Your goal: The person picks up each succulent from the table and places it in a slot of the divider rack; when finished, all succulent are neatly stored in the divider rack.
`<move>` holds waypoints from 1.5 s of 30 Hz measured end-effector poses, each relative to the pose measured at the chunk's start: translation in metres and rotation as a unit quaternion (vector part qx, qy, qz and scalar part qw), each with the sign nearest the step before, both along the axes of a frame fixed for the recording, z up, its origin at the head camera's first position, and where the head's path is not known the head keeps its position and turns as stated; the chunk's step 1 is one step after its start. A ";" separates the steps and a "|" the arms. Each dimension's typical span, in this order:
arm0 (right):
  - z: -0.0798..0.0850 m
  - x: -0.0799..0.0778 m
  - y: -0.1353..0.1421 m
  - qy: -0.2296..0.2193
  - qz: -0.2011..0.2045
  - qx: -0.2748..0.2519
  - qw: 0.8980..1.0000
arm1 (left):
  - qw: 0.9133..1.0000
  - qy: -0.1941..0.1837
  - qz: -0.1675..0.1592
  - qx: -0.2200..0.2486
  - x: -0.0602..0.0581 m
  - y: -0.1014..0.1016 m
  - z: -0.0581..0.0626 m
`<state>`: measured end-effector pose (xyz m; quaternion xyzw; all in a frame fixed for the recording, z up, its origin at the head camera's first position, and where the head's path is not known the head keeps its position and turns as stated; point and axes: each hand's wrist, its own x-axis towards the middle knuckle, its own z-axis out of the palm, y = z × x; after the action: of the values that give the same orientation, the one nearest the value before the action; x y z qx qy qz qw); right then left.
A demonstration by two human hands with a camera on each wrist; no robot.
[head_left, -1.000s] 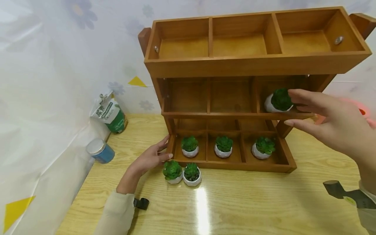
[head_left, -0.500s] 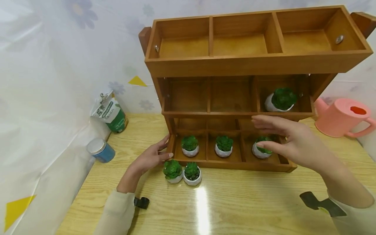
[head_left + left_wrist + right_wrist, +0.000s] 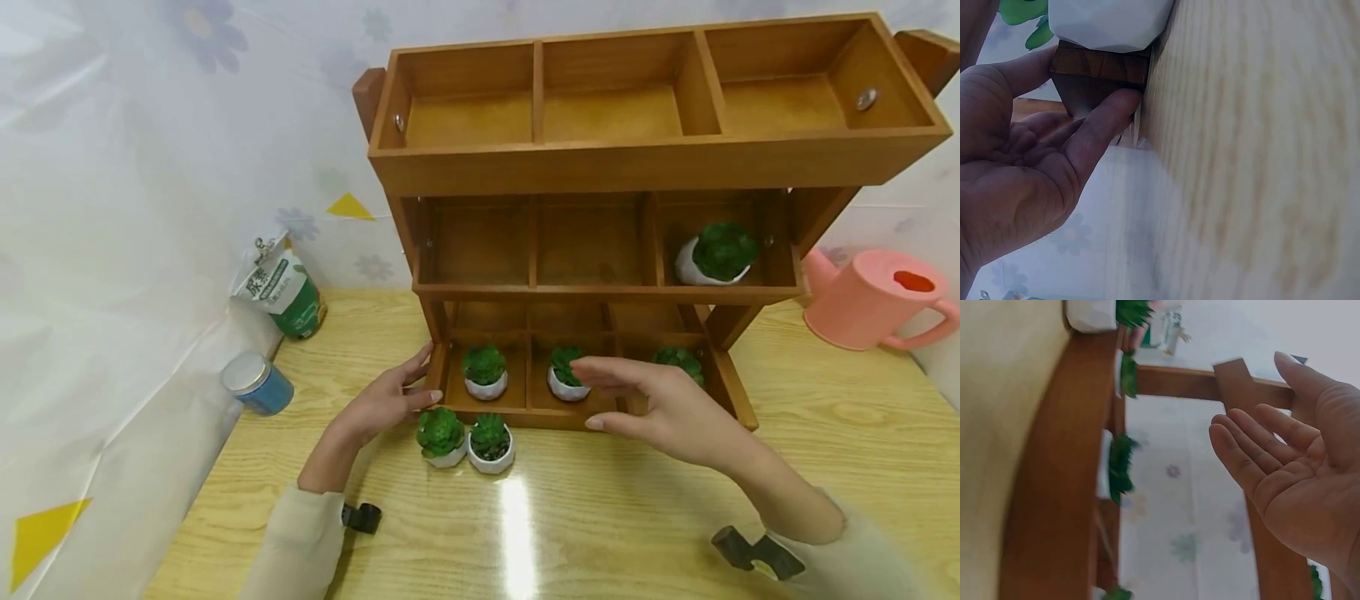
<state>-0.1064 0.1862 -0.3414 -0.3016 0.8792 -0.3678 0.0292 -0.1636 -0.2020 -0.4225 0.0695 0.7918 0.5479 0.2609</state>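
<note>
A three-tier wooden plant shelf stands on the table. My left hand holds the left end of its bottom tier, thumb and fingers against the wood, as the left wrist view shows. My right hand is in the air before the bottom tier, fingers and thumb apart, holding nothing. It partly hides the middle potted succulent and the right one. A left succulent sits in the same tier. Two more, a leafy succulent and a spiky succulent, stand on the table. One succulent leans in the middle tier's right compartment.
A pink watering can stands right of the shelf. Left of it are a green-and-white pouch with a clip and a blue jar with a silver lid. Patterned sheeting lines the back and left.
My right hand has moved left and down, away from the succulent in the middle tier, to the front of the bottom tier. My left hand has stayed in place.
</note>
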 end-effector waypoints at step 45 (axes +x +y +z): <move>-0.076 -0.008 -0.067 -0.114 0.087 0.018 0.990 | 1.000 0.011 -0.005 -0.004 -0.001 -0.001 -0.002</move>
<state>-0.1144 0.1188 -0.4176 -0.3328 0.8469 -0.3799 0.1664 -0.1644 -0.2029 -0.4242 0.0785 0.7962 0.5429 0.2551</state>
